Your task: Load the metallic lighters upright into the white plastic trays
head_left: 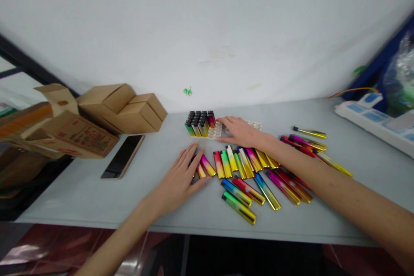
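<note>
Several metallic rainbow-coloured lighters (pixel 249 174) lie scattered on the grey table (pixel 80 185). My left hand (pixel 179 179) rests flat, fingers spread, over the leftmost loose lighters (pixel 204 166). My right hand (pixel 238 131) reaches forward and lies on a white tray (pixel 216 131) at the back. The tray's left part holds several upright lighters with black caps (pixel 199 123). Whether the right hand pinches a lighter is hidden by its fingers.
A dark phone (pixel 123 156) lies left of the hands. Brown cardboard boxes (pixel 121 108) and a printed carton (pixel 76 134) stand at the back left. A white power strip (pixel 377 123) lies at the far right. The wall (pixel 207 30) closes the back.
</note>
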The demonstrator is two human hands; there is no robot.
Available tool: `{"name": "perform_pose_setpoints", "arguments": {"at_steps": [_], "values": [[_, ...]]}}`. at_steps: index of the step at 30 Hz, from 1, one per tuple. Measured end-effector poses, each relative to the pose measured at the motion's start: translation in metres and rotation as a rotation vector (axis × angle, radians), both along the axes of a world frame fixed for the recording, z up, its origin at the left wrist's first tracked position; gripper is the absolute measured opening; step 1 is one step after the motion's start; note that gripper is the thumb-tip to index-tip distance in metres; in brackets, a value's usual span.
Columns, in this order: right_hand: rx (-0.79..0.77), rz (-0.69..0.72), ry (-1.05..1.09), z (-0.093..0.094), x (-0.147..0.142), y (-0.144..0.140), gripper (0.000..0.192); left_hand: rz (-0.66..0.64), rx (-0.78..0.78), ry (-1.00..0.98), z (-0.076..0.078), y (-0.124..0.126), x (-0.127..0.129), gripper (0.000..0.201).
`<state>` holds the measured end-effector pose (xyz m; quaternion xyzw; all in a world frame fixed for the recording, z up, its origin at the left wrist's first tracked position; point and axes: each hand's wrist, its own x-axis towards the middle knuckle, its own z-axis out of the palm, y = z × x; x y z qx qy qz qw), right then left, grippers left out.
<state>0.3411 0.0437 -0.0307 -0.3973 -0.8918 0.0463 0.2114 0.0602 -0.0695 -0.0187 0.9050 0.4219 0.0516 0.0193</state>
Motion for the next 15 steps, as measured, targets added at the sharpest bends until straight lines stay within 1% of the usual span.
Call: {"name": "perform_pose_setpoints", "arguments": {"at_steps": [2,4,6,8,11,13,15], "values": [[-0.001,0.002,-0.001,-0.001,0.0,0.001,0.066,-0.076,-0.038,0.01,0.006,0.009,0.0,0.078],[0.003,0.003,-0.006,-0.002,0.001,0.002,0.064,-0.146,-0.077,0.013,0.012,0.013,0.001,0.078],[0.016,0.007,-0.006,-0.003,0.001,0.002,0.062,-0.168,-0.107,-0.008,0.018,0.014,0.0,0.081],[0.026,0.009,-0.002,-0.002,0.0,0.001,0.061,-0.114,-0.117,-0.054,0.026,0.013,-0.005,0.084],[0.011,0.004,0.0,0.0,0.0,-0.001,0.061,0.031,-0.127,-0.091,0.034,0.01,-0.022,0.089],[-0.008,0.001,-0.002,0.002,0.0,-0.002,0.063,0.097,-0.153,-0.072,0.036,0.009,-0.036,0.096],[-0.019,-0.002,-0.004,0.003,0.0,-0.002,0.063,0.128,-0.182,-0.055,0.033,0.007,-0.048,0.103]]}}
